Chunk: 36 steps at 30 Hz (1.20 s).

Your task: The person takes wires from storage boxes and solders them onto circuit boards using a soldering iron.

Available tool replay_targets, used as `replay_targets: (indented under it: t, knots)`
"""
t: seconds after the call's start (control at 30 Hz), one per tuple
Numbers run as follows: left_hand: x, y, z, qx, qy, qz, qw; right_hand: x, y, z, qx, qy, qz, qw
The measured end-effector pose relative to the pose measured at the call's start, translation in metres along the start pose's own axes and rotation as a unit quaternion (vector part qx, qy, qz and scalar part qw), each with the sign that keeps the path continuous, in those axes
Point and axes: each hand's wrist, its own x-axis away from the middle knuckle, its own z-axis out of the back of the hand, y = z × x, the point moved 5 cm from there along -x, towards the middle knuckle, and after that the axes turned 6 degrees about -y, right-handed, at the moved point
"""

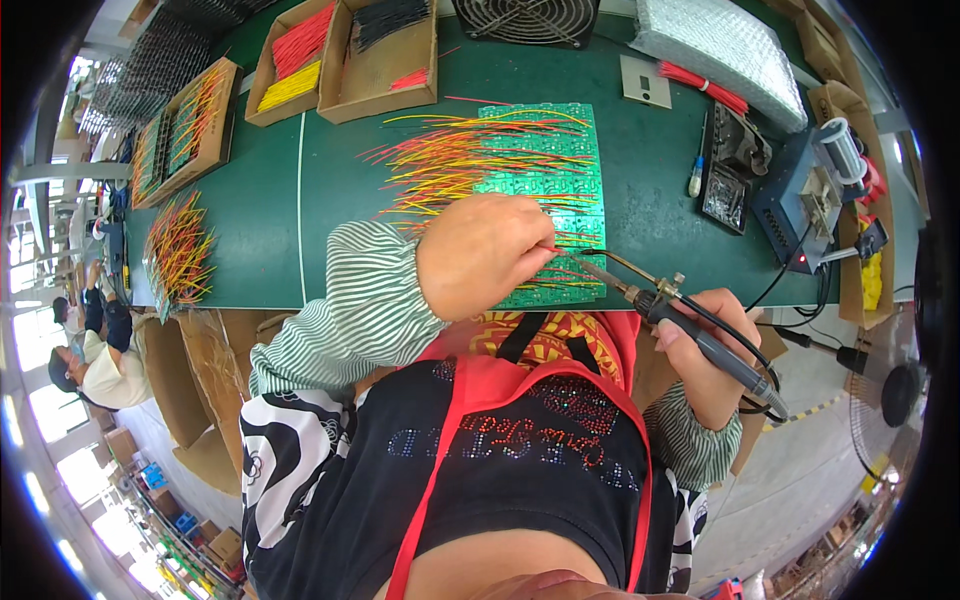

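Observation:
My left hand is closed in a pinch on a red wire, whose end meets the green circuit board panel. In my right hand is a soldering iron with a dark grey handle and a thin tube running along it to the tip. That tip points at the board close beside my left fingertips; whether it touches cannot be told. Many red and yellow wires fan out leftward from the panel. My left hand and sleeve hide part of the board and the lower wires.
Cardboard boxes of red, yellow and black wires stand at the back left. A wired bundle lies at the left. A fan is behind. On the right are a black tray and the blue solder station with its cables.

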Motion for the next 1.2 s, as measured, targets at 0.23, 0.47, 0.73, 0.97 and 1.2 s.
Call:
replay_targets:
  t: [0.23, 0.47, 0.73, 0.97, 1.2]
  knots:
    - [-0.002, -0.001, -0.002, 0.009, -0.009, 0.007, 1.0, -0.005, 0.005, -0.004, 0.007, -0.002, 0.004, 1.0]
    - [-0.003, -0.002, -0.002, 0.011, -0.02, 0.008, 1.0, -0.006, 0.001, -0.003, 0.012, 0.004, 0.01, 1.0]
    - [-0.003, 0.0, -0.001, 0.002, -0.026, 0.015, 1.0, 0.0, 0.0, 0.005, 0.02, 0.017, 0.007, 1.0]
    - [0.003, 0.01, 0.033, -0.074, 0.031, 0.006, 0.997, 0.005, 0.004, 0.011, 0.043, 0.034, 0.002, 0.998]
    - [-0.007, 0.017, 0.007, -0.033, 0.011, -0.024, 0.999, 0.012, 0.003, 0.018, 0.017, 0.063, -0.018, 0.998]
